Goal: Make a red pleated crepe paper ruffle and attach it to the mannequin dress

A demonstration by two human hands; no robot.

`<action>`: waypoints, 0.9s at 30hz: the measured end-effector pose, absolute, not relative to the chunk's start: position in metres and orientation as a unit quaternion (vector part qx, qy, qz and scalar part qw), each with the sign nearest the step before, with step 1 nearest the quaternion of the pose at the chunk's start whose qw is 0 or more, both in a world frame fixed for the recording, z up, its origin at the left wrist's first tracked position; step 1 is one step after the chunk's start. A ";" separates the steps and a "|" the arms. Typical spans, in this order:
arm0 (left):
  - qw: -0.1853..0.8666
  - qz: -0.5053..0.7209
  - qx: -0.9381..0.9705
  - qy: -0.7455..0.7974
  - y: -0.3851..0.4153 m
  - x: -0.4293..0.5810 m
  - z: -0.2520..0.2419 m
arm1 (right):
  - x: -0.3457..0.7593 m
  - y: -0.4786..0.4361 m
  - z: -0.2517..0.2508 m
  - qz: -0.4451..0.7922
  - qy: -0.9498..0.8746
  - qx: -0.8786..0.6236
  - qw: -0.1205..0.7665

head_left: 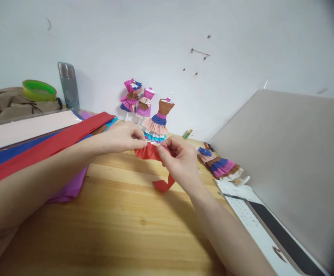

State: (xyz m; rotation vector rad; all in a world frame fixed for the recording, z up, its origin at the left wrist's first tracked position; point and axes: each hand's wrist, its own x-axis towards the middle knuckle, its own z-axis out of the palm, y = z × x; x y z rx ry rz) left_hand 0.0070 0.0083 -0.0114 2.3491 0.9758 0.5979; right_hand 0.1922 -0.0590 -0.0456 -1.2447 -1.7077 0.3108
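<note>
Both hands pinch a red crepe paper strip [148, 152] above the wooden table. My left hand [126, 136] grips its upper left part between thumb and fingertips. On the right side, my right hand [181, 155] has thumb and fingers closed on the same strip, and its loose tail hangs curled below that hand. The paper looks gathered between the hands. Just behind them, a small dress form in a brown top and tiered ruffled skirt [160, 119] stands upright; its base is hidden by the hands. Two more small dressed forms [144, 103] stand to its left.
Long crepe paper sheets [48, 143] in red, blue and pale pink lie at left. Behind are a bottle [69, 86] and a green tape roll [38, 91] on brown cloth. At right, another dressed form [220, 165] lies beside a large grey panel [293, 153].
</note>
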 end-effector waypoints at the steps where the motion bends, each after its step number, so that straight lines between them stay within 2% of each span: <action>1: 0.252 0.223 0.867 0.367 0.007 0.008 -0.011 | 0.190 -0.061 -0.046 0.105 -0.707 -0.506 0.484; 9: 0.200 0.291 0.865 0.357 0.006 0.009 -0.016 | 0.183 -0.062 -0.054 -0.103 -0.741 -0.424 0.511; 15: 0.188 0.322 0.857 0.356 0.007 0.009 -0.018 | 0.182 -0.066 -0.055 -0.148 -0.736 -0.397 0.529; 18: 0.191 0.321 0.854 0.364 0.008 0.008 -0.015 | 0.184 -0.067 -0.052 -0.108 -0.727 -0.410 0.540; 23: 0.230 0.309 0.854 0.348 0.008 0.004 -0.008 | 0.199 -0.053 -0.044 0.052 -0.664 -0.476 0.574; 27: 0.259 0.305 0.851 0.341 0.008 -0.003 -0.002 | 0.222 -0.037 -0.036 0.233 -0.652 -0.511 0.510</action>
